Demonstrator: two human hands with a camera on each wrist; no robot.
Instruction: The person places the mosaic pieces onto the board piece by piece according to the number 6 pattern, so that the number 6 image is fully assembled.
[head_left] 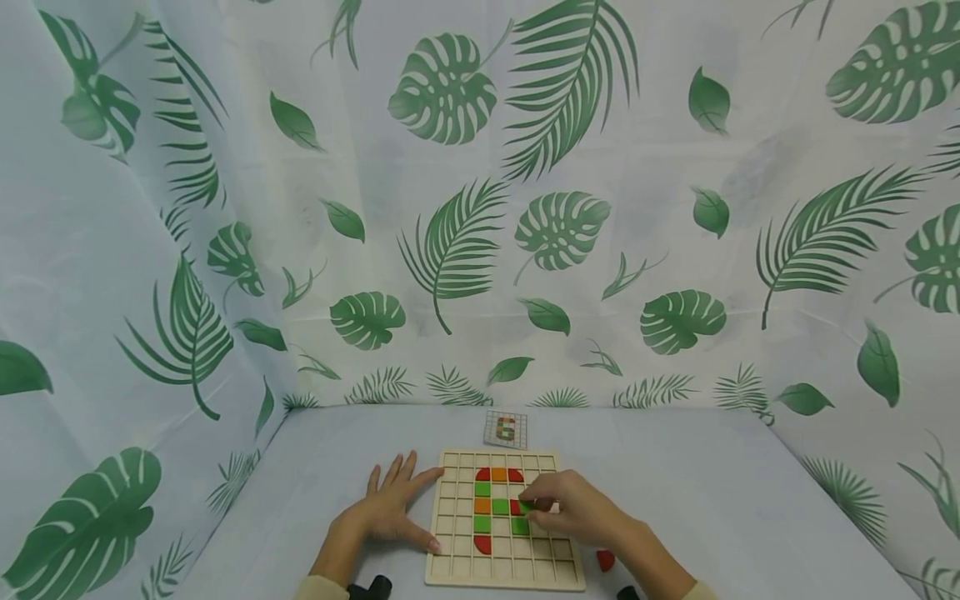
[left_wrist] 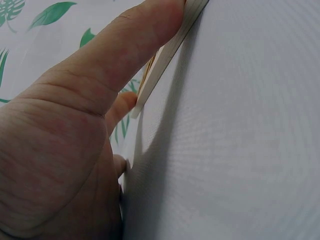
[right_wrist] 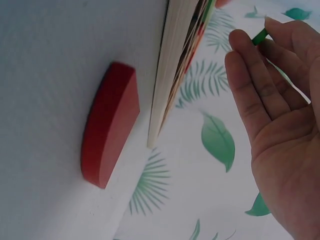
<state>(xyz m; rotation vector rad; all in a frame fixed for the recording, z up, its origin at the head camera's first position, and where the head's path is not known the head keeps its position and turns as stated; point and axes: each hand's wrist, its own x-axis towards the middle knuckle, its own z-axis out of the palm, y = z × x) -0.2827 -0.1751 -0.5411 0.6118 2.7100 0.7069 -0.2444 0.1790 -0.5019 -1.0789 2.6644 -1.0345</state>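
Note:
A wooden grid board (head_left: 453, 571) lies on the table with several red, orange and green pieces set in its squares. My left hand (head_left: 390, 507) is spread along the board's left side, thumb and index fingertip at its edge. In the left wrist view the thumb (left_wrist: 145, 30) presses near the board's rim. Over the right part of the grid, my right hand (head_left: 576, 507) pinches a small green piece (right_wrist: 260, 36) between thumb and fingertips. The held piece is close above a red piece (head_left: 514, 507) on the board, and the fingers partly cover it.
A small pattern card (head_left: 506, 428) with a coloured figure on a grid lies behind the board. One loose red piece with a curved side (right_wrist: 112, 125) rests on the table at the board's right, near my right forearm. Leaf-printed cloth (head_left: 465, 358) hangs around the table.

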